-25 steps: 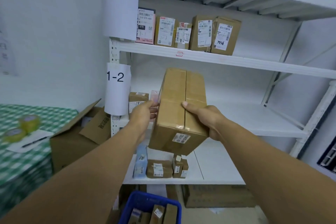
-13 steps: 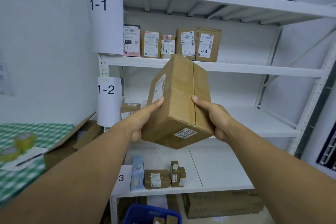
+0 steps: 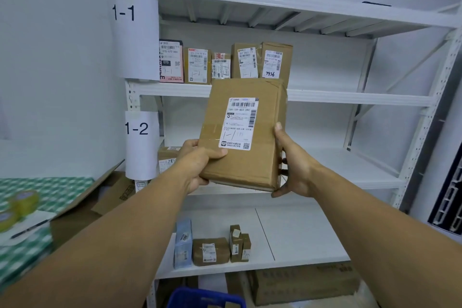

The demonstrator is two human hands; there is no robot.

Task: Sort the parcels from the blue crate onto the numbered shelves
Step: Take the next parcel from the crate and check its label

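White walls and a tall white metal shelving rack (image 3: 350, 97) fill the room ahead. Nearest, at the bottom edge of the view, the rim of a blue plastic crate (image 3: 205, 296) shows. Above it both forearms reach forward. The left hand (image 3: 197, 165) grips the lower left corner of a flat brown cardboard parcel with a white shipping label (image 3: 245, 132), thumb on the front face. The right hand (image 3: 296, 167) clasps its right edge, thumb lying along it. The parcel is in the air, upright, in front of the shelf beside the paper sign "1-2" (image 3: 140, 142); its top edge overlaps the lip of the shelf above. Behind, four small parcels (image 3: 211, 250) stand at the left of the lowest board. The 1-2 board shows a wide white stretch to the right. Farthest, five labelled parcels (image 3: 225, 65) stand in a row by the paper sign "1-1" (image 3: 135, 32).
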